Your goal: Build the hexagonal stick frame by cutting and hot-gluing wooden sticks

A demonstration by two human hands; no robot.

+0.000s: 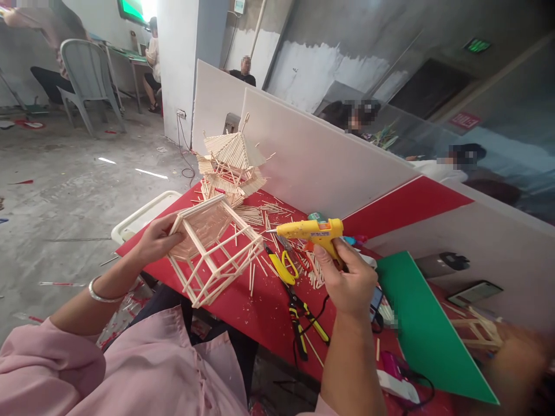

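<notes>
My left hand point(158, 240) is closed on the far left corner of a wooden stick frame point(214, 248), held tilted above the red table point(260, 315). In my right hand point(351, 277) is a yellow glue gun point(314, 229), its nozzle pointing left, close to the frame's right corner. Whether the tip touches the wood cannot be made out. Behind the frame stands a stick-built pagoda model point(234, 159) with layered roofs. Loose sticks point(251, 215) lie around its base.
Yellow-handled pliers point(284, 266) and black-and-yellow cutters point(301, 323) lie near my right forearm. White partition boards point(321, 156) border the table's back. A green board point(429, 329) leans at right. Another person's hand point(520, 352) shows beyond it. A plastic chair point(89, 75) stands far left.
</notes>
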